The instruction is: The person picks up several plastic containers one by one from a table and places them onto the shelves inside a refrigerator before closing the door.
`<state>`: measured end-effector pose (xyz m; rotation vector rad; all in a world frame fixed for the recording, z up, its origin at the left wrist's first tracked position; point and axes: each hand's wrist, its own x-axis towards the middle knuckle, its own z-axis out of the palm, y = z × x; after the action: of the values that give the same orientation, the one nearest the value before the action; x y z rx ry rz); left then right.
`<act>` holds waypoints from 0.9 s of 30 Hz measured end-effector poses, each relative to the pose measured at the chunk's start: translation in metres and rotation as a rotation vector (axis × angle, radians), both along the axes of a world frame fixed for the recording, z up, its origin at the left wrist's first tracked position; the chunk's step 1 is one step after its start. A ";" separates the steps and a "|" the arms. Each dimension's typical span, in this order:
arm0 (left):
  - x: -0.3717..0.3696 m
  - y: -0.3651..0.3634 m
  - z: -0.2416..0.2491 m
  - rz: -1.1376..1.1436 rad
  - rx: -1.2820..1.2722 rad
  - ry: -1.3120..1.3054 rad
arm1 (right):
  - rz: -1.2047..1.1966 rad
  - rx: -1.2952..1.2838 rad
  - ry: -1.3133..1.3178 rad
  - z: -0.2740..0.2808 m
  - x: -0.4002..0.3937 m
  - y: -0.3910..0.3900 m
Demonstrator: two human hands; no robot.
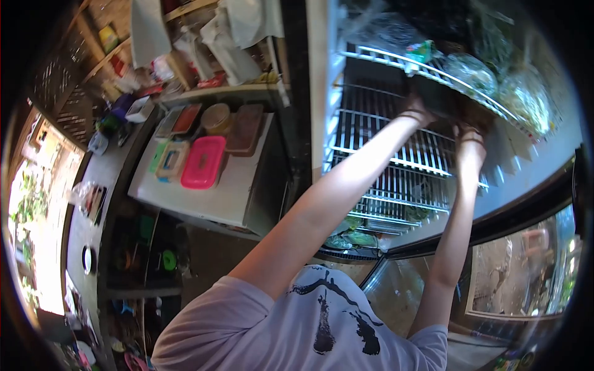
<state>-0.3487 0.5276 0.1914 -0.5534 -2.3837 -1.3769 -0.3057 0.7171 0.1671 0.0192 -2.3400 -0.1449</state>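
Observation:
Both arms reach into an upright fridge with wire shelves. My left hand and my right hand are under the front edge of the upper shelf, at either side of a dark object that I cannot make out clearly. The fingers of both hands are mostly hidden in shadow and behind that object. Above them, the upper shelf carries clear plastic bags of greens and a small green and white packet. Leafy greens in plastic lie at the fridge's bottom.
Left of the fridge, a white-topped cabinet holds a pink tray, a round tub and several lidded containers. The open glass door is at the lower right. White bags hang at the upper left.

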 end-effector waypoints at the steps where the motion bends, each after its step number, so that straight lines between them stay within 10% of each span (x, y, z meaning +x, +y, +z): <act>1: -0.028 0.017 -0.025 0.049 -0.053 0.055 | -0.038 0.007 -0.049 0.006 0.009 -0.009; 4: 0.055 0.012 0.003 0.269 0.418 -0.092 | 0.048 -0.181 0.133 0.028 0.052 -0.045; 8: 0.179 -0.043 0.012 -0.320 0.630 0.162 | 0.547 -0.458 0.476 0.044 0.114 -0.073; 12: 0.264 -0.107 -0.054 -0.283 0.296 0.724 | 0.635 -0.933 0.794 0.006 0.169 -0.117; 16: 0.286 -0.188 -0.111 -0.126 0.025 0.482 | 0.747 -0.880 0.821 -0.020 0.204 -0.178; 19: 0.279 -0.248 -0.146 0.181 0.127 -0.023 | 1.335 -0.894 0.659 -0.039 0.218 -0.233; 22: 0.248 -0.304 -0.207 0.418 0.420 -0.175 | 1.306 -0.665 0.247 -0.059 0.212 -0.289; 24: 0.228 -0.348 -0.262 0.559 0.737 -0.428 | 1.363 -1.022 -0.115 -0.078 0.196 -0.343; 27: 0.223 -0.391 -0.306 0.606 0.485 -0.432 | 1.254 -1.340 -0.502 -0.113 0.165 -0.401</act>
<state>-0.1253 0.1368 -0.1148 0.5988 -2.0950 -1.7829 -0.1407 0.3157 0.0538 0.8694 -1.9521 2.1287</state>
